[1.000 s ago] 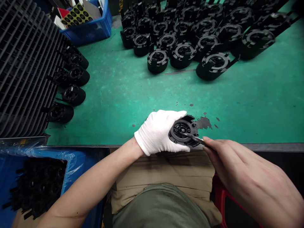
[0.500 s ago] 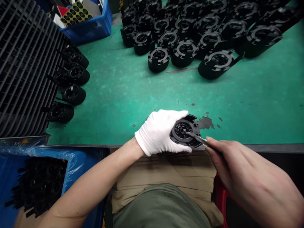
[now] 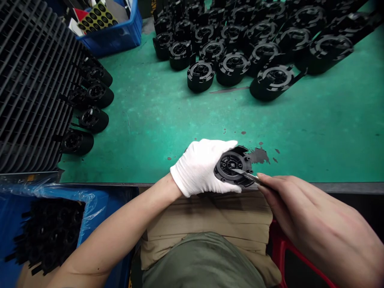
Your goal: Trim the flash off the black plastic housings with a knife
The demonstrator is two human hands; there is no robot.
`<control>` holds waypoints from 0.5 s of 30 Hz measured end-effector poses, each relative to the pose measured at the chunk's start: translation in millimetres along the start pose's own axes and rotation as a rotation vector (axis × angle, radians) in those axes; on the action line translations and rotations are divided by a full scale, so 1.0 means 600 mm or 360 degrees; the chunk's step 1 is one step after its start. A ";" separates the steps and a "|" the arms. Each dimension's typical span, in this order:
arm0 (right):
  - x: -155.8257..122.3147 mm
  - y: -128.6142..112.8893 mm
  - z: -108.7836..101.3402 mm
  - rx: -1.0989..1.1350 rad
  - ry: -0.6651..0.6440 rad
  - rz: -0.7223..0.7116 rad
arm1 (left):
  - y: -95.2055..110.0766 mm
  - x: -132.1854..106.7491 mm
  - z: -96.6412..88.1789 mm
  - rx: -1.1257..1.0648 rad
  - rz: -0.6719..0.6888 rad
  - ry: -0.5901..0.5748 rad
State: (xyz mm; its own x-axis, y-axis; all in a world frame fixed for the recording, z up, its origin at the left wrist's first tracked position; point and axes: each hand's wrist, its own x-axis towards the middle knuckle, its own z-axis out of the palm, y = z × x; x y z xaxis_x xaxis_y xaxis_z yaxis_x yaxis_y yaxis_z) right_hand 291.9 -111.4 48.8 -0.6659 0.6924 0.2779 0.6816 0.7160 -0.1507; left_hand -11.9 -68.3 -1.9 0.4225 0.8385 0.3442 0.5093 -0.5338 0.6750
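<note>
My left hand (image 3: 202, 167), in a white glove, is wrapped round a black round plastic housing (image 3: 223, 174) at the table's front edge. The housing's ringed face, with a hub in its centre, is turned up toward me. Bare, my right hand (image 3: 295, 200) grips a slim metal craft knife (image 3: 250, 176) between thumb and fingers. Its pointed blade reaches over the housing's face, and the tip lies at the central hub. Whether the tip touches the plastic I cannot tell.
Many similar black housings (image 3: 200, 74) stand in rows at the back of the green table (image 3: 156, 116). Several more stand left beside stacked black grids (image 3: 33, 84). A blue bin (image 3: 112, 42) sits back left; a plastic-lined blue crate (image 3: 96, 204) holds black parts below. A red stool (image 3: 279, 256) is lower right.
The knife and my right hand have shifted very slightly left over the housing's face. My left hand keeps its hold on the housing in nearly the same place.
</note>
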 end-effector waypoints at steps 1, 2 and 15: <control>-0.003 0.005 0.002 0.0043 0.0018 0.0021 | 0.000 0.000 0.001 0.0006 0.0002 0.0001; -0.006 0.009 0.004 0.0069 0.0045 0.0042 | 0.000 0.000 0.001 0.0014 0.0004 0.0004; -0.007 0.000 0.006 0.0021 0.0085 0.0056 | -0.004 -0.002 0.005 0.0049 0.0032 0.0025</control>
State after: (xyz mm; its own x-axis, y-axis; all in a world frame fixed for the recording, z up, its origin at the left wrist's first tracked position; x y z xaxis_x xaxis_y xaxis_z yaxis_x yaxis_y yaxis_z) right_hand 293.7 -113.8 44.3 -0.6240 0.7118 0.3225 0.7002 0.6925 -0.1737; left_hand -11.4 -68.3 -5.5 0.4212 0.8289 0.3680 0.5237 -0.5536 0.6475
